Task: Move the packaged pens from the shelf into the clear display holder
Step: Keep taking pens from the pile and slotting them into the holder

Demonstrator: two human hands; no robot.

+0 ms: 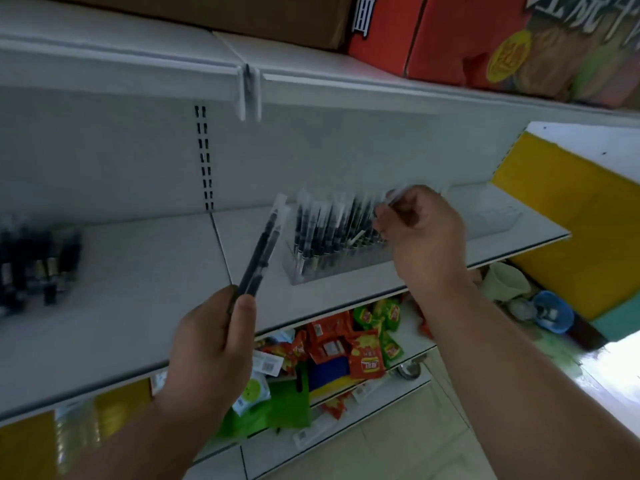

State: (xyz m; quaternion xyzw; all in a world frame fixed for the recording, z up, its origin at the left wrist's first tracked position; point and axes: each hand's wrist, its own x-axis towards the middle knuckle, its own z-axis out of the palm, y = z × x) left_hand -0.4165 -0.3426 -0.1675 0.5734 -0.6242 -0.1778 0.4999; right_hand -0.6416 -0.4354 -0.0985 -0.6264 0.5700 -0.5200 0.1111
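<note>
My left hand (214,344) grips a few black pens in clear sleeves (265,244), held upright in front of the white shelf (138,289). To their right stands the clear display holder (332,265), filled with several upright packaged pens (332,226). My right hand (422,233) hovers over the holder's right end and pinches the clear top of one packaged pen (398,195). More packaged pens (38,261) lie in a loose pile at the shelf's far left.
A higher shelf carries a brown carton (207,15) and red boxes (467,39). Below, a lower shelf holds red and green snack packets (353,344). An empty clear holder (498,213) sits at the shelf's right end. Yellow panel and floor lie right.
</note>
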